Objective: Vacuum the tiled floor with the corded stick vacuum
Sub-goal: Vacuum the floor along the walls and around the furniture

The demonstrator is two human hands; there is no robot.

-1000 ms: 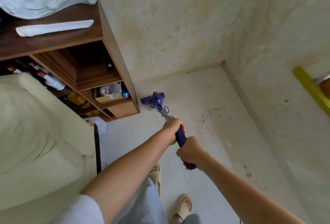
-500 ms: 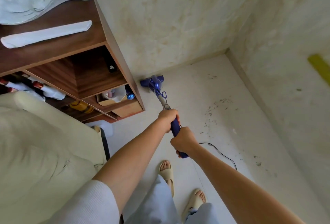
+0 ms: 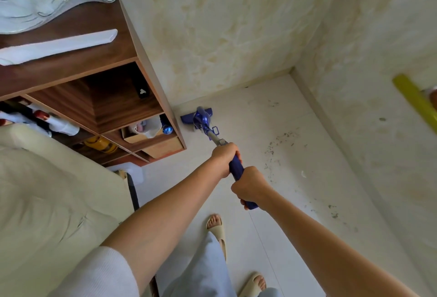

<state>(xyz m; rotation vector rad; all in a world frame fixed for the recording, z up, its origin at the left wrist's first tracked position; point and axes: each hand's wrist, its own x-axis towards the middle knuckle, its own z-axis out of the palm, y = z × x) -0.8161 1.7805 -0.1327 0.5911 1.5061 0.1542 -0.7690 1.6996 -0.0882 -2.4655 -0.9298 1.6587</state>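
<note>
Where pale tiled floor [image 3: 236, 112] meets marbled walls beside a wooden shelf [image 3: 123, 98], dark debris [image 3: 274, 147] lies scattered. Left hand [image 3: 223, 158] and right hand [image 3: 250, 184] curl their fingers round the stick vacuum [image 3: 236, 167], its head in the corner, touching the shelf's foot.

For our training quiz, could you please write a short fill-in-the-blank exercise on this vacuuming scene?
1. The vacuum head sits on the floor right beside the wooden ____.
2. On the blue handle, the left hand takes its grip nearer the head than the ____ hand.
3. The dark debris lies on the tiles to the ____ of the vacuum head.
4. The person wears open-toed ____ on both feet.

Missing words: shelf unit; right; right; slippers
</note>
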